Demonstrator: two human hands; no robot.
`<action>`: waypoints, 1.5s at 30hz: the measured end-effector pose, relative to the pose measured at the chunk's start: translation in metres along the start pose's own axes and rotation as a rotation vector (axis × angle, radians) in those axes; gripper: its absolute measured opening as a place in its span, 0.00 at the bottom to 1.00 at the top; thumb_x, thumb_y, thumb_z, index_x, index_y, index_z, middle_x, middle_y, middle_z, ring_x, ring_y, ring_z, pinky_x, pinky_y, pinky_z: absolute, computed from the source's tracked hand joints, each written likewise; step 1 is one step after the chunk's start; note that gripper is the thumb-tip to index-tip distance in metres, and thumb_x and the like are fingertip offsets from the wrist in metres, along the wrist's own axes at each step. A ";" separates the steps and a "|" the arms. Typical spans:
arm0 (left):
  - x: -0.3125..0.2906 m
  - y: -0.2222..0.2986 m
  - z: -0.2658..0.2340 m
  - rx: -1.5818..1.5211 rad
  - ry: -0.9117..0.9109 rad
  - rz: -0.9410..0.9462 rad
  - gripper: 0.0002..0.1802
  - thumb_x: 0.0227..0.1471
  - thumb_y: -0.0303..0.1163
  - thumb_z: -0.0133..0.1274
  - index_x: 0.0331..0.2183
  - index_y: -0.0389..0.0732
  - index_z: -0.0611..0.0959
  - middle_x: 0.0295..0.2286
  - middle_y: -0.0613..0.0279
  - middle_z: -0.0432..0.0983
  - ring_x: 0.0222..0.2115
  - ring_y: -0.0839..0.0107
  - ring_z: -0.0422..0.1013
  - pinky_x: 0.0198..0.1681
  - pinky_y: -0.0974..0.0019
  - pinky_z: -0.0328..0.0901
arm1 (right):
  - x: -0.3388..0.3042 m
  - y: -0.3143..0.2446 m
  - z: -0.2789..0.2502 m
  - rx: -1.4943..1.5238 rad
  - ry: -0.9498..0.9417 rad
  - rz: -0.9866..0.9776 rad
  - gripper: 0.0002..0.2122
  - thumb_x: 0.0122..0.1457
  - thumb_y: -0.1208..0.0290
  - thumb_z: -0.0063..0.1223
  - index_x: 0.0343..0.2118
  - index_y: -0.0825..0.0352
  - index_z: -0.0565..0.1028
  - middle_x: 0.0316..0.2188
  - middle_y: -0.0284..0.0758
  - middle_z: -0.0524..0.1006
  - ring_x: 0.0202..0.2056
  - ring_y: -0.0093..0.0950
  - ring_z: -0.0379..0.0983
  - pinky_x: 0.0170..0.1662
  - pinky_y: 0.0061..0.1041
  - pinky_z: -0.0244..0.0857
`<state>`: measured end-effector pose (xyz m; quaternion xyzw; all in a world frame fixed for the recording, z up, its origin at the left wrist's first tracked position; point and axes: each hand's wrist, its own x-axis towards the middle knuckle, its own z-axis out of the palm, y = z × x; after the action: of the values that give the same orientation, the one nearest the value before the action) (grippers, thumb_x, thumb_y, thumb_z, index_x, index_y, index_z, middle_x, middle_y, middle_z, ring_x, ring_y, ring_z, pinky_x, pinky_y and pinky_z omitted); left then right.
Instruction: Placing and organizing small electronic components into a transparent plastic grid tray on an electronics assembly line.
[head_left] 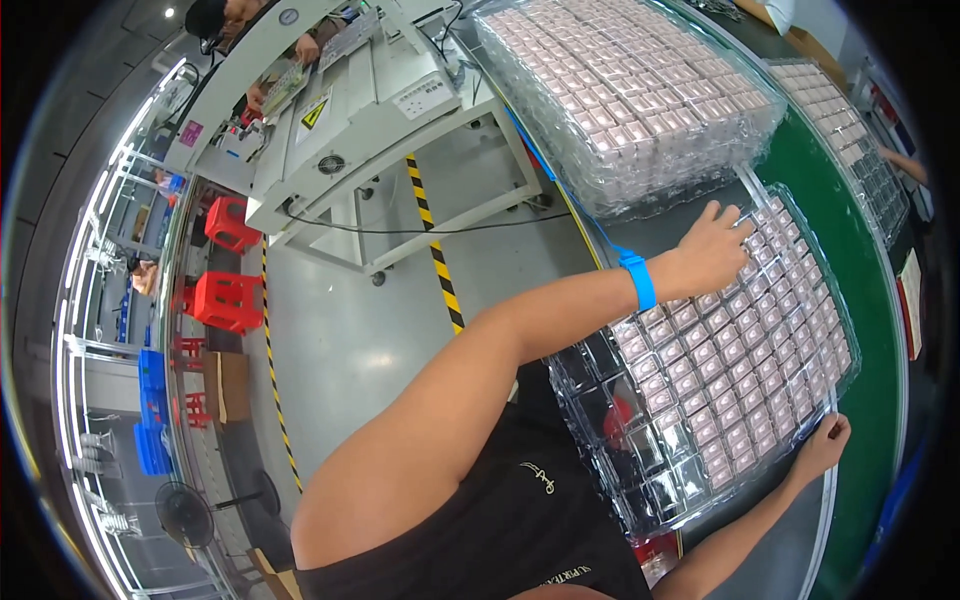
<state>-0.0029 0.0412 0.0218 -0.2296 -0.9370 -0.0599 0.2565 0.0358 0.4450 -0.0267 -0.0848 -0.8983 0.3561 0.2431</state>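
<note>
A clear plastic tray (760,375) lies in front of me. Small pale pink pieces sit in most of its compartments, while several near my body hold none. My left hand (712,250), with a blue strap on the wrist, is over the tray's far left side. Its fingers are bent and apart, and I see nothing held in them. At the tray's right edge is my right hand (824,446), its fingers curled together. Whether anything small is between those fingertips is hidden.
A tall stack of filled clear trays (640,90) stands beyond on the green worktop (875,345). Another tray (840,130) lies far right beside a person's arm. Left are a white machine (350,130), with another person's hands at it, red stools (225,300) and a fan (187,513).
</note>
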 end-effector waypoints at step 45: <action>0.026 -0.013 0.009 -0.143 -0.090 0.287 0.13 0.43 0.21 0.49 0.31 0.43 0.84 0.33 0.64 0.73 0.39 0.60 0.66 0.44 0.57 0.61 | -0.008 -0.023 -0.009 0.123 0.148 0.126 0.10 0.54 0.69 0.56 0.34 0.71 0.76 0.25 0.34 0.78 0.27 0.22 0.72 0.35 0.22 0.68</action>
<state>-0.0324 0.0420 0.0274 -0.3813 -0.8983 -0.0789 0.2034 0.0473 0.4310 -0.0084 -0.1519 -0.8474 0.4177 0.2907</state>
